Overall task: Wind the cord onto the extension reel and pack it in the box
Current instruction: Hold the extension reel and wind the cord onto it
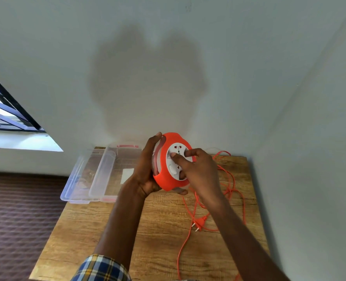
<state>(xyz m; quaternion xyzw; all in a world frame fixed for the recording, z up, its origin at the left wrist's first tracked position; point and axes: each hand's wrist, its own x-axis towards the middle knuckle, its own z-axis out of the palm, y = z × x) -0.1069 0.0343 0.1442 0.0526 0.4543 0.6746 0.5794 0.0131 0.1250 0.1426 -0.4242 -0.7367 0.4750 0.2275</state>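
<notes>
Reel held up over the table's far edge, cord loose along the right side.

The left hand [147, 169] grips the orange reel [168, 175] from behind — the right hand [198, 171] pinches its white hub; the cord [230, 191] and plug [198, 222] sprawl on the table [99, 230], the clear box [107, 175] open at the far left corner.

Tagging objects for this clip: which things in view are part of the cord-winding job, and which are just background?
Job items:
- orange reel, held by left hand, right hand on its white face
- loose orange cord and plug on the table
- clear plastic box, with lid beside it

Background:
- window
- wall
- patterned floor
</notes>
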